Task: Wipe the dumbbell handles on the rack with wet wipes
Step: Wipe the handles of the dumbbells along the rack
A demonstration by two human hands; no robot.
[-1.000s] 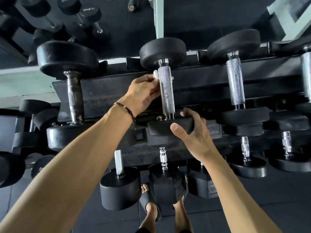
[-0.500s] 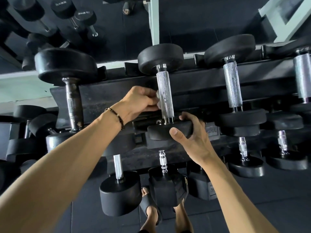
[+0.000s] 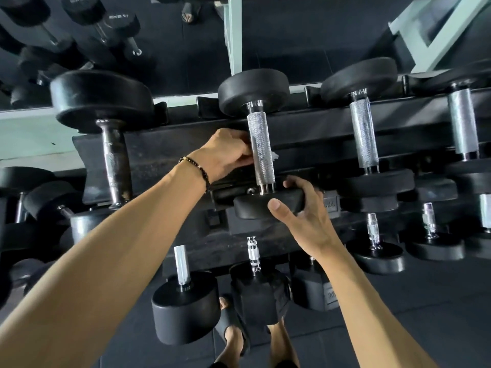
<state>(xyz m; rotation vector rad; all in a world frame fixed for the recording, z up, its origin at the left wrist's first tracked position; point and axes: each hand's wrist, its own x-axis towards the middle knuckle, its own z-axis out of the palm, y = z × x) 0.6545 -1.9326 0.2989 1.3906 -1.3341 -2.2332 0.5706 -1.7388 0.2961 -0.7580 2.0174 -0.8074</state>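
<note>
My left hand (image 3: 225,152) curls round the knurled handle (image 3: 260,152) of the centre dumbbell on the rack's (image 3: 164,155) upper tier, wipe (image 3: 275,155) barely showing, while my right hand (image 3: 305,211) grips its near head (image 3: 268,205), which might roll if that steadying grip loosens.

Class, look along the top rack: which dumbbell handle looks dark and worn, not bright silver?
The leftmost dumbbell handle, left of the one both hands are on. It is dull and dark; the others shine silver.

Both hands curled gripping: left (image 3: 225,152), right (image 3: 305,213).
</note>
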